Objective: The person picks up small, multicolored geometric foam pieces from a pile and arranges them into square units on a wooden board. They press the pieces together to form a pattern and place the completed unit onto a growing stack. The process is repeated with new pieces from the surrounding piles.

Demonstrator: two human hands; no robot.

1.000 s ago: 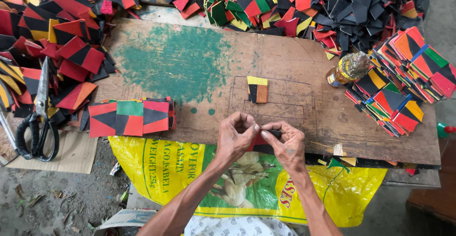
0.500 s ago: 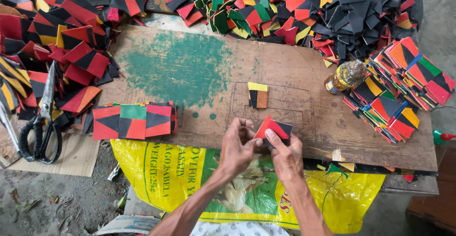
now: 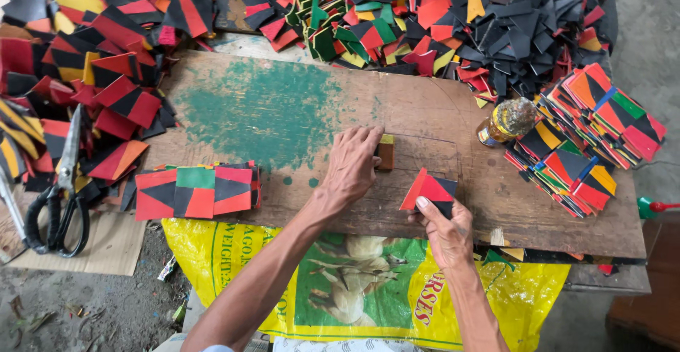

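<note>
Two hands, left (image 3: 352, 164) and right (image 3: 446, 230), one scissors (image 3: 60, 189), one bottle (image 3: 504, 121) at 2 o'clock, one board (image 3: 453, 122).

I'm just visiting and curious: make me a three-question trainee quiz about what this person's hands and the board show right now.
1. True or false: the right hand holds a folded red and black piece.
2. What lies at the left hand fingertips? A) scissors B) small block with a yellow top C) jar
3. Fill in: the scissors lie to the ____ of the wooden board.

Key: 1 true. 2 B, the small block. 3 left.
</note>
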